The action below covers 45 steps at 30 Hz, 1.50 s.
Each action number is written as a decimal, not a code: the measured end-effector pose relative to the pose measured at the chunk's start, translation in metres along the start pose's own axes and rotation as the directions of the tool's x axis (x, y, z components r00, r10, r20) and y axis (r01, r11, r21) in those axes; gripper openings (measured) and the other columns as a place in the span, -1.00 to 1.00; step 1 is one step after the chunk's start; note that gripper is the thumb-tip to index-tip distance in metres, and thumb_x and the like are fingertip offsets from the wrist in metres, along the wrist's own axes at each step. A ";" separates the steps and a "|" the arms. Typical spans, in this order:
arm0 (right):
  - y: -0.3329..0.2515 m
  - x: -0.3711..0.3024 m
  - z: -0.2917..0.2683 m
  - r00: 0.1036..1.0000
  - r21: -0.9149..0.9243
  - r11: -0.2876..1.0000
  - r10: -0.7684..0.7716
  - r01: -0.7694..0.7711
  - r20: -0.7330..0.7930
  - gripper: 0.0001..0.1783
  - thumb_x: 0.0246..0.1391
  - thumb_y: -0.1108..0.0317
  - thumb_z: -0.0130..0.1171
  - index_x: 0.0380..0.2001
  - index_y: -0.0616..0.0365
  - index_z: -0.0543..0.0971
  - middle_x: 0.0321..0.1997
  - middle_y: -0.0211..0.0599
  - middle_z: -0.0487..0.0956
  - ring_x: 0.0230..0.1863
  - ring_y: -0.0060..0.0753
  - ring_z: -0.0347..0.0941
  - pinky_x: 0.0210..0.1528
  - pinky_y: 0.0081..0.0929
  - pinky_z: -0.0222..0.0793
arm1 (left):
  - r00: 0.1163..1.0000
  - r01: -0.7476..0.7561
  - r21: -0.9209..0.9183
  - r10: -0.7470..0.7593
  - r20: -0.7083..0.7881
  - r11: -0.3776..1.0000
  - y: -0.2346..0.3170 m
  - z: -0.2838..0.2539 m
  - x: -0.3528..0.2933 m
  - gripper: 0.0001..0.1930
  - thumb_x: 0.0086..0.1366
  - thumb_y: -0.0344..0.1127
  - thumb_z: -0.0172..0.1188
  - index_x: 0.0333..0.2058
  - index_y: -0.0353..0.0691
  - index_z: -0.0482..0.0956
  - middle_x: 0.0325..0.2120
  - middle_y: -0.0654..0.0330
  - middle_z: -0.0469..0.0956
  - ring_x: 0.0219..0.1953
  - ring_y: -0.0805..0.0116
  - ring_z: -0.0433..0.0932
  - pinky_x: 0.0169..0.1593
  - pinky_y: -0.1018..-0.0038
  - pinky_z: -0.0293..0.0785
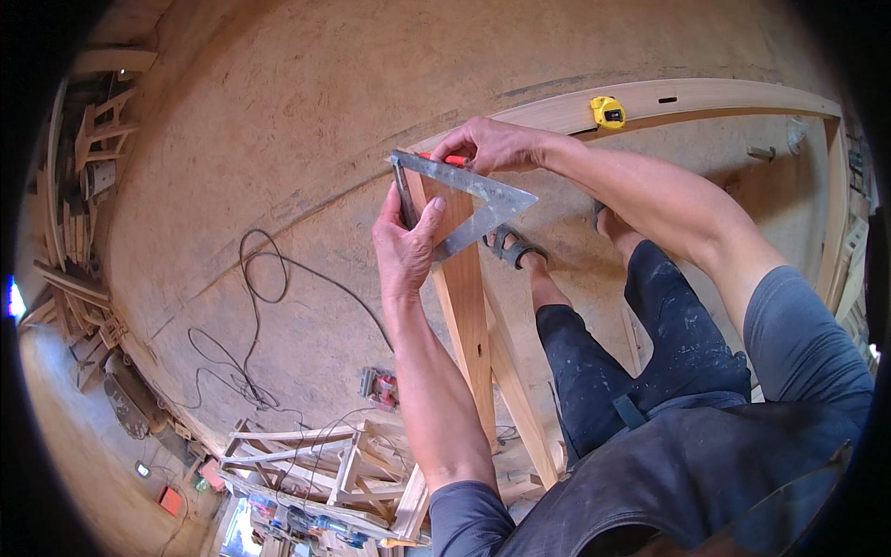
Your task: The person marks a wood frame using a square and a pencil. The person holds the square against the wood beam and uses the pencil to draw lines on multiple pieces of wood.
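Observation:
My left hand [406, 243] is closed on a triangular metal set square [506, 197], thumb on one side and fingers on the other. The square lies across the far end of a wooden beam [461, 302], its thick edge along the beam's left side. In my right hand [490, 146], fingers pinch a slim red pencil-like marker [455, 161] at the square's top edge. Its tip is too small to make out. A dark slot shows lower on the beam.
A yellow tape measure [609, 113] rests on a long curving-looking plank [715, 96] at the far right. A black cable [266, 269] loops over the floor at left, near a red power tool [379, 387]. Wooden frames [343, 469] stand at the lower left.

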State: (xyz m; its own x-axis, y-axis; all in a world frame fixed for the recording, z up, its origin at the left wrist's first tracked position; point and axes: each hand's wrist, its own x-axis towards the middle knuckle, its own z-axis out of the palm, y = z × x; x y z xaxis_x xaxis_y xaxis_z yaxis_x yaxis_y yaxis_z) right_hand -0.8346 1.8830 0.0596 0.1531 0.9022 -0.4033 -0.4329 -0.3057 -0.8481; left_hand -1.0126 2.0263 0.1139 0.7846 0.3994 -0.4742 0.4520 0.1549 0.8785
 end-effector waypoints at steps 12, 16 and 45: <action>0.002 0.001 0.000 1.000 -0.018 1.000 -0.023 0.023 -0.004 -0.52 -0.12 0.70 0.39 -0.04 0.24 0.69 -0.18 -0.54 0.63 -0.14 -0.65 0.50 -0.04 -0.60 0.45 | 0.999 0.024 -0.002 -0.024 0.040 1.000 0.003 -0.002 0.000 -0.44 0.30 -0.35 0.40 0.23 -0.33 0.47 0.02 0.25 0.60 0.01 0.46 0.54 0.16 0.48 0.44; 0.004 0.002 0.000 1.000 -0.005 1.000 -0.026 0.026 0.005 -0.52 -0.13 0.70 0.39 -0.04 0.24 0.69 -0.17 -0.53 0.63 -0.13 -0.64 0.51 -0.03 -0.60 0.45 | 1.000 0.017 0.020 -0.017 0.000 1.000 0.002 -0.002 0.000 -0.47 0.24 -0.37 0.42 0.18 -0.29 0.52 -0.10 0.27 0.65 -0.08 0.49 0.57 0.07 0.48 0.49; -0.151 -0.069 0.043 0.921 -0.770 0.589 -0.389 0.245 -0.005 -0.68 0.24 0.28 0.19 -0.03 0.23 0.64 -0.21 -0.08 0.71 -0.31 -0.20 0.62 -0.21 -0.38 0.48 | 0.958 -0.071 0.247 0.135 -0.253 0.966 0.021 0.009 -0.017 -0.64 0.00 -0.24 0.48 -0.23 -0.28 0.65 -0.44 0.14 0.66 -0.39 0.39 0.61 -0.21 0.39 0.57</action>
State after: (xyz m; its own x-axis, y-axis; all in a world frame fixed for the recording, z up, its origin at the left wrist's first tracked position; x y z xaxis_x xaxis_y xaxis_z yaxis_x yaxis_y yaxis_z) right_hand -0.8184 1.8801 0.2302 0.3136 0.9486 -0.0431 0.4668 -0.1935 -0.8629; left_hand -1.0128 2.0143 0.1397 0.7050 0.6324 -0.3210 0.4863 -0.1016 0.8679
